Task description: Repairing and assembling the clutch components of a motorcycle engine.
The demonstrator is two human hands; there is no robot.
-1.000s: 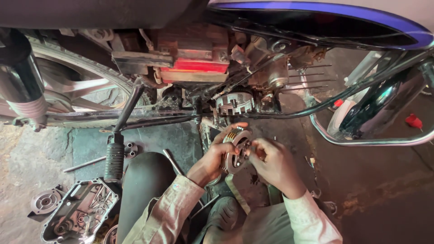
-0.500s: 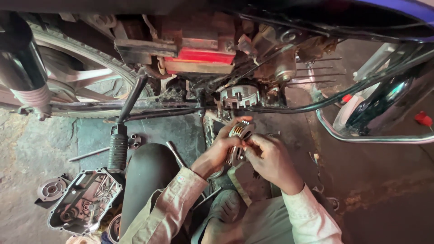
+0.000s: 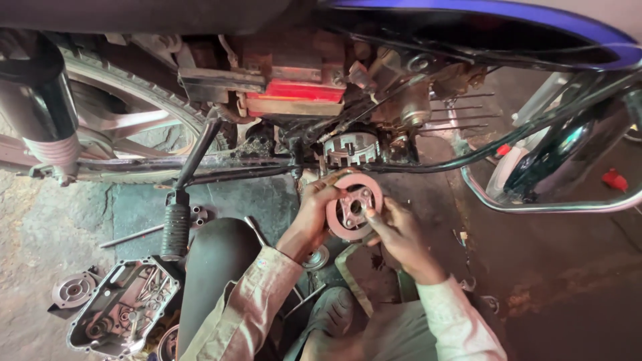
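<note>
Both hands on the round pinkish metal clutch plate with the cut-out hub [image 3: 353, 214]. I hold it up off the floor, face toward me, just below the toothed round metal clutch basket [image 3: 352, 148] still in the engine.

My left hand [image 3: 314, 217] grips the plate's left rim, fingers wrapped over the top edge, thumb on the face. My right hand [image 3: 400, 230] pinches the plate's right lower edge, fingertips at the hub openings. Both hands closed on the plate, neither free.

Around it:
- Red rectangular battery box [image 3: 294, 90] sits above and left of the basket, in the frame.
- Row of thin bare metal studs [image 3: 458, 110] sticks out to the right of the engine.
- Black rubber-sleeved footrest [image 3: 175, 230] hangs on its bar left of my left knee.
- Removed grey cast engine side cover [image 3: 120, 309] lies inside-up on the floor at lower left, small parts in it.
- Small round grey metal disc [image 3: 72, 291] lies just left of that cover.
- Spoked rear wheel with black tyre [image 3: 127, 120] upper left, chromed shock absorber [image 3: 47, 127] at far left.
- Blue-edged tank [image 3: 508, 17] overhead.

Floor is dark, oil-stained concrete [image 3: 575, 281].
</note>
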